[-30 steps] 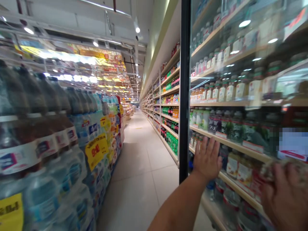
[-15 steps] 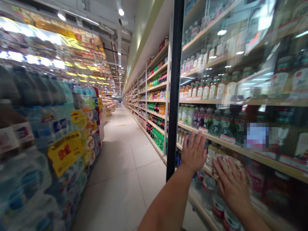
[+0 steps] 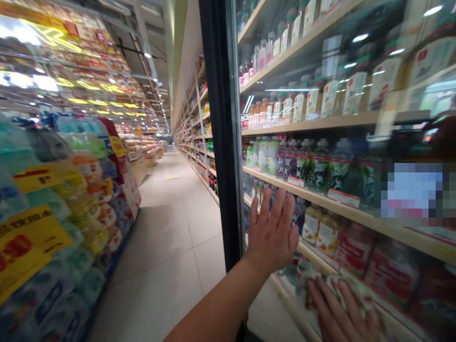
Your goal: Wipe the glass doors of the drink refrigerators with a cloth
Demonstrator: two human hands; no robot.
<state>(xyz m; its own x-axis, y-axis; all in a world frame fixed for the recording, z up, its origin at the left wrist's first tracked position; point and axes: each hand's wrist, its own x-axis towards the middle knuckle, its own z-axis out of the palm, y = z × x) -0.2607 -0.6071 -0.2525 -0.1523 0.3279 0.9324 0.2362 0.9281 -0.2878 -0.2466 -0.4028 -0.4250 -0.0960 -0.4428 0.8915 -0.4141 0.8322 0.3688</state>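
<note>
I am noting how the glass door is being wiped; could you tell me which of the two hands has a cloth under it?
The right hand, low on the glass door, presses a cloth; the left hand lies bare and flat higher up.

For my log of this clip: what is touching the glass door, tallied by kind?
Hands flat on the glass door: 2 (left hand, right hand)
Cloths, under the right hand: 1 (cloth)
Total: 3

wooden shelves [image 3: 335, 124] lined with bottles [image 3: 320, 166]
</note>
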